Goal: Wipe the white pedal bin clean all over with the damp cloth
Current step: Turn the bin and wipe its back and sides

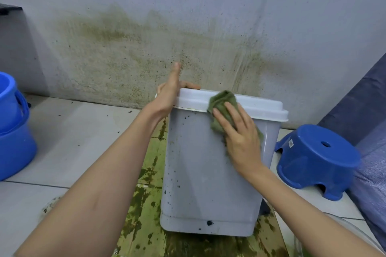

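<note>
Smooth white plastic bin (pixel 204 177), boxy and speckled with dark spots, stands on a tiled floor (pixel 69 140) streaked with green grime, its rounded lid (pixel 246 103) closed. Right hand (pixel 240 137) lies flat, fingers straight and spread, pressing a crumpled green cloth (pixel 221 100) against the near side just under the lid's rim. Left hand (pixel 169 94) grips the lid's far left corner, one finger pointing up. Blue plastic stool (pixel 319 158) sits right, blue bucket (pixel 12 127) left.
</note>
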Motion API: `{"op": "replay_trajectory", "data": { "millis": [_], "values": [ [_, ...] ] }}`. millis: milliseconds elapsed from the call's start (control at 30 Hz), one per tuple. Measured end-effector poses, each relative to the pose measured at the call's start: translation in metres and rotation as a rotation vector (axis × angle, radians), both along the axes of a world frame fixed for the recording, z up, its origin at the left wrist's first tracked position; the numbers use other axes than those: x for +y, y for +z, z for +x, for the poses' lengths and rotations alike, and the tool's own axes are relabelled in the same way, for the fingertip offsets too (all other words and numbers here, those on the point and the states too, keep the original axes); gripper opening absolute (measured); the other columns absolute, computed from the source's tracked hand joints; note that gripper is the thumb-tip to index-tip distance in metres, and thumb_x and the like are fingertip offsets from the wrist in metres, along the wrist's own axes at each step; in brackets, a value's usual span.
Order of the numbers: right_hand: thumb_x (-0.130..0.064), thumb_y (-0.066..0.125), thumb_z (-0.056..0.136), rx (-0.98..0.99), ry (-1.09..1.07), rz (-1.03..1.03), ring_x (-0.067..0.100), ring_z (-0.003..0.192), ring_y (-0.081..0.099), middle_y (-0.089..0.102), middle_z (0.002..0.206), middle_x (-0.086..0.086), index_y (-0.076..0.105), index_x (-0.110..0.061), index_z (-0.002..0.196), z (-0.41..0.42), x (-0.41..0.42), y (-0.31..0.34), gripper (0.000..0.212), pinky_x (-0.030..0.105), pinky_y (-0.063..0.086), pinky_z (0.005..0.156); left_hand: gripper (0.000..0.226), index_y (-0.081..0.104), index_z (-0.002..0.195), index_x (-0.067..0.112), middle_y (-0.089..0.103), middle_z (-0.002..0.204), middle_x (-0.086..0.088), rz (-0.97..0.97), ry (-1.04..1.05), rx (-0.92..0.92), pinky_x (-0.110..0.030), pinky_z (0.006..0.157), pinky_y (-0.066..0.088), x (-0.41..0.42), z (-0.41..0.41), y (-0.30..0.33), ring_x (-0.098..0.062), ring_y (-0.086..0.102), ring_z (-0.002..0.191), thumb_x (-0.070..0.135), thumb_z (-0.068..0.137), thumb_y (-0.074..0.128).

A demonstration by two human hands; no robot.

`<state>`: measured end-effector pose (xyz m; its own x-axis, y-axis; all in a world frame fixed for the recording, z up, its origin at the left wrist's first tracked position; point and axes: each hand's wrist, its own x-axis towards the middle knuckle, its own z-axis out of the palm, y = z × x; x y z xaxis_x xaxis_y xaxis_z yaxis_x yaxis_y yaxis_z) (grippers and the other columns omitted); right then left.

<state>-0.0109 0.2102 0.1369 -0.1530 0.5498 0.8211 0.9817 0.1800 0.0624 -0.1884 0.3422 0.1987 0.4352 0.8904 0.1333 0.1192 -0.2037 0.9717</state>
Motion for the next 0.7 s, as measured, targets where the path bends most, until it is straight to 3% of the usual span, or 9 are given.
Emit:
{"op": "replay_trajectory", "data": {
  "millis": [133,200,267,333,367,433,467,533,700],
  "values": [
    [0.004,0.051,0.081,0.031,-0.023,-0.008,0.031,0.127,0.034,0.036,0.139,0.001,0.052,-0.024,0.132,-0.018,0.005,0.004,0.057,0.047,0.042,0.099,0.054,0.056,0.076,0.074,0.056,0.129,-0.009,-0.023,0.0,-0.017,-0.048,0.114,0.014,0.002,-0.001,-0.002,-0.021,0.041,0.13,0.1,0.055,0.014],
    [-0.01,0.041,0.086,-0.028,0.015,-0.033,0.029,0.126,0.034,0.036,0.137,-0.001,0.058,-0.025,0.128,-0.045,0.018,0.01,0.047,0.043,0.038,0.101,0.065,0.057,0.104,0.066,0.064,0.12,-0.006,-0.012,-0.002,-0.085,-0.047,0.115,0.021,-0.008,-0.001,0.005,-0.021,0.048,0.126,0.096,0.062,0.016],
    [-0.017,0.043,0.088,-0.031,0.035,-0.053,0.029,0.125,0.034,0.035,0.135,-0.001,0.061,-0.025,0.124,-0.072,0.033,0.012,0.041,0.04,0.032,0.104,0.077,0.031,0.143,0.043,0.071,0.109,0.001,-0.006,-0.013,-0.094,-0.045,0.114,0.024,-0.012,-0.001,0.008,-0.016,0.055,0.119,0.082,0.078,0.014],
    [-0.018,0.047,0.089,-0.011,0.015,-0.032,0.028,0.125,0.033,0.035,0.134,-0.001,0.061,-0.025,0.124,-0.083,0.038,0.011,0.038,0.04,0.028,0.105,0.073,0.014,0.15,0.031,0.072,0.106,0.005,0.009,-0.029,-0.101,-0.045,0.116,0.02,-0.012,-0.002,0.007,-0.013,0.057,0.117,0.07,0.089,0.008],
    [-0.017,0.045,0.089,-0.011,0.004,-0.031,0.027,0.126,0.033,0.035,0.134,-0.001,0.059,-0.026,0.126,-0.081,0.034,0.009,0.04,0.038,0.027,0.106,0.069,0.015,0.15,0.03,0.072,0.108,0.004,0.005,-0.031,-0.121,-0.046,0.116,0.019,-0.012,-0.003,0.007,-0.014,0.056,0.118,0.067,0.092,0.005],
    [-0.008,0.043,0.087,-0.002,-0.027,-0.019,0.027,0.128,0.033,0.034,0.135,0.0,0.055,-0.025,0.131,-0.059,0.019,0.002,0.048,0.037,0.028,0.105,0.066,0.043,0.135,0.042,0.066,0.121,-0.002,0.005,-0.027,-0.155,-0.048,0.116,0.015,-0.014,-0.005,0.008,-0.017,0.049,0.127,0.07,0.089,0.006],
    [-0.002,0.045,0.083,0.024,-0.063,-0.013,0.028,0.129,0.033,0.034,0.136,0.001,0.053,-0.025,0.133,-0.043,0.009,-0.002,0.055,0.038,0.031,0.104,0.065,0.059,0.111,0.055,0.059,0.132,-0.004,0.021,-0.028,-0.136,-0.05,0.116,0.011,-0.015,-0.004,0.009,-0.018,0.042,0.133,0.078,0.082,0.007],
    [0.004,0.048,0.075,0.115,-0.147,-0.004,0.031,0.13,0.032,0.034,0.138,0.004,0.05,-0.023,0.134,-0.009,-0.01,-0.005,0.065,0.044,0.033,0.103,0.057,0.059,0.073,0.071,0.046,0.145,-0.002,0.057,-0.031,-0.063,-0.051,0.115,0.007,-0.015,-0.003,0.008,-0.019,0.032,0.139,0.093,0.067,0.007],
    [-0.024,0.043,0.094,0.603,-0.307,0.086,0.031,0.126,0.038,0.05,0.133,0.011,0.06,-0.012,0.122,0.008,0.003,0.022,0.035,0.04,0.026,0.109,0.052,0.057,0.075,0.073,0.047,0.143,0.007,0.078,-0.02,-0.051,-0.05,0.114,0.007,-0.01,0.0,0.001,-0.018,0.03,0.138,0.095,0.063,0.012]
  ]
}}
